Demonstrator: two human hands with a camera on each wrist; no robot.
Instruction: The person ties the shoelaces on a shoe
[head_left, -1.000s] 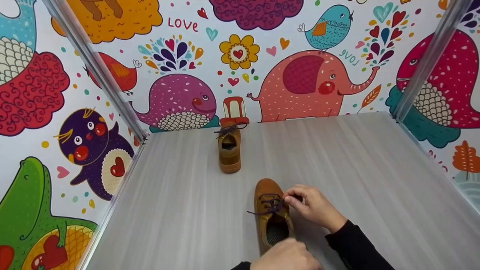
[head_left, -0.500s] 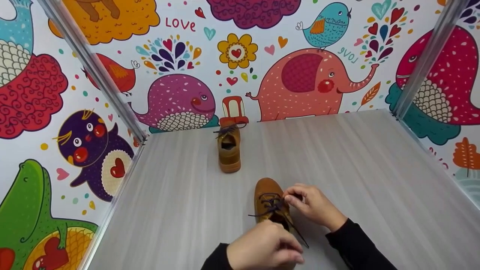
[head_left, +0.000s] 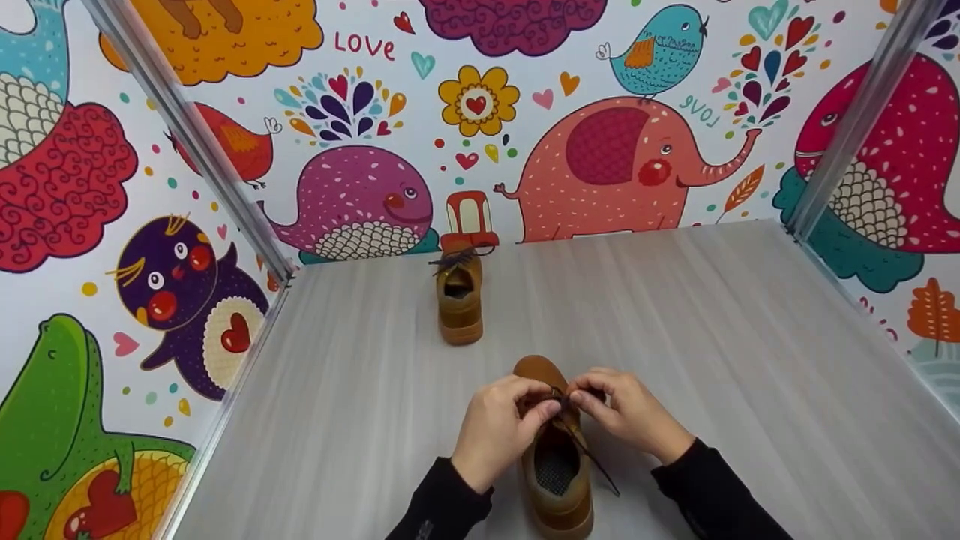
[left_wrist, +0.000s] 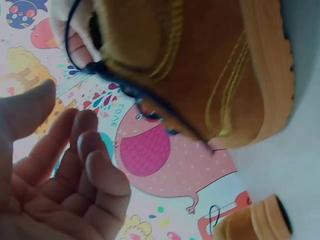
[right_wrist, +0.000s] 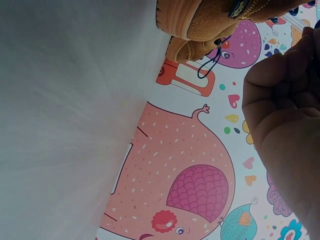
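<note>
A tan lace-up shoe (head_left: 564, 504) stands on the floor, its toe pointing away from me. My right hand (head_left: 634, 414) pinches its dark shoelace beside the lacing; the left wrist view shows a loop of shoelace (left_wrist: 68, 37) by those fingers. My left hand (head_left: 496, 426) is over the lacing from the left, fingertips close to the right hand's. In the left wrist view, that hand's thumb (left_wrist: 30, 110) is apart from its bent fingers, with nothing visible between them. One loose lace end (head_left: 604, 476) hangs along the shoe's right side. Both hands partly hide the knot area.
A second tan shoe (head_left: 460, 311), its lace tied in a bow, stands farther off against the cartoon-printed back wall (head_left: 375, 187). Printed side panels with metal corner strips (head_left: 225, 180) enclose the grey wood-grain floor (head_left: 360, 420).
My left hand has moved from over the heel up to the lacing on the left. A lace end came into view on the shoe's right side. My right hand has kept its place.
</note>
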